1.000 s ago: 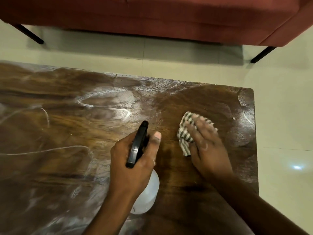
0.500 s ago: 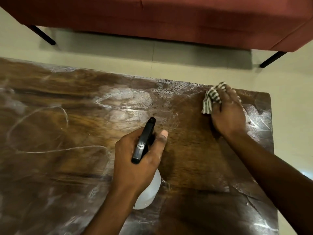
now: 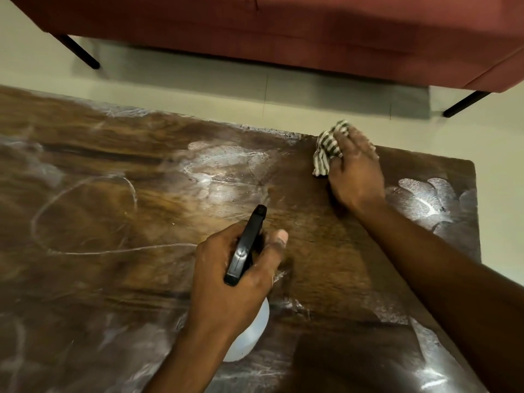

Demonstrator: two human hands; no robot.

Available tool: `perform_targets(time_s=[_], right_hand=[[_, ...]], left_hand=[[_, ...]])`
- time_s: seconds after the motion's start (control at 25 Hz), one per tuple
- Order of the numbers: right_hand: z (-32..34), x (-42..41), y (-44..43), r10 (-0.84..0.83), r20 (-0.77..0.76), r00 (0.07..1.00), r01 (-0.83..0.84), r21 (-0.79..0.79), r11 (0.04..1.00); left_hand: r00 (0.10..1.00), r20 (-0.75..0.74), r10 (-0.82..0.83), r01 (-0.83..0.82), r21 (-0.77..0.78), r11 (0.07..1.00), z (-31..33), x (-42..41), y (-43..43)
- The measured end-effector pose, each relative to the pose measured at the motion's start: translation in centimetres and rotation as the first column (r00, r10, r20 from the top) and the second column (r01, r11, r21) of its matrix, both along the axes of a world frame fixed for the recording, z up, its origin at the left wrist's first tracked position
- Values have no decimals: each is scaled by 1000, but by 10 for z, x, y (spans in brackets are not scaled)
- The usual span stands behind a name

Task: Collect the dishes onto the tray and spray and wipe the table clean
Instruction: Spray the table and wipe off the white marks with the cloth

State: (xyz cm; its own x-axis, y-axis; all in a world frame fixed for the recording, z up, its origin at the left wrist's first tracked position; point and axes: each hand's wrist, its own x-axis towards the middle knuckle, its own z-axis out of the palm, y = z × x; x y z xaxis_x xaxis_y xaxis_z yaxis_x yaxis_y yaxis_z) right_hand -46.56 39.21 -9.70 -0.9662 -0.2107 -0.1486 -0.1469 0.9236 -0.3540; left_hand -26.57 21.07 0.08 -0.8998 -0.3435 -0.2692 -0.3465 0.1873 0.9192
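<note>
**Wiping under way, plenty of smears left**

No dishes and no tray are anywhere in sight on the stretch of table point(image 3: 119, 211) I can see, so the collecting looks finished, or at least out of view. What is going on now is the cleaning itself.

The right hand point(image 3: 355, 174) is pressed flat on a striped cloth point(image 3: 326, 154) at the far edge of the table, near the right corner, fingers laid together over the bunched fabric and a fold of it sticking out to the left. The left hand point(image 3: 235, 276) is wrapped around the neck of a spray bottle point(image 3: 246, 248), thumb up alongside the black trigger head, the pale body of the bottle showing below the wrist, low over the wood in the middle of the table. I cannot tell whether the bottle rests on the table or is held just above it.

The wood between the two hands looks dark and clean, which I take as the wiped part. The rest is not: there are whitish smears just right of the cloth hand, a cloudy patch to the left of the cloth, thin white curved lines further left, and more streaks along the near edge. To my eye well over half the surface still needs the cloth, the left side most of all.

Beyond the table stands a red sofa point(image 3: 283, 26) on a pale tiled floor point(image 3: 496, 143).
</note>
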Motion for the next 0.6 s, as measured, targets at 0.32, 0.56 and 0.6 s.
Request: perform_targets(time_s=[0.32, 0.56, 0.6], right_hand=[[8, 78, -31, 859, 121, 497, -868, 55, 494], [9, 65, 45, -135, 33, 990, 135, 0, 991], [9, 71, 34, -193, 62, 979, 194, -14, 981]], left_hand=[[992, 119, -32, 33, -11, 999, 2, 47, -18], [989, 101, -109, 105, 44, 993, 1, 97, -16], [991, 90, -102, 98, 54, 994, -2, 105, -13]])
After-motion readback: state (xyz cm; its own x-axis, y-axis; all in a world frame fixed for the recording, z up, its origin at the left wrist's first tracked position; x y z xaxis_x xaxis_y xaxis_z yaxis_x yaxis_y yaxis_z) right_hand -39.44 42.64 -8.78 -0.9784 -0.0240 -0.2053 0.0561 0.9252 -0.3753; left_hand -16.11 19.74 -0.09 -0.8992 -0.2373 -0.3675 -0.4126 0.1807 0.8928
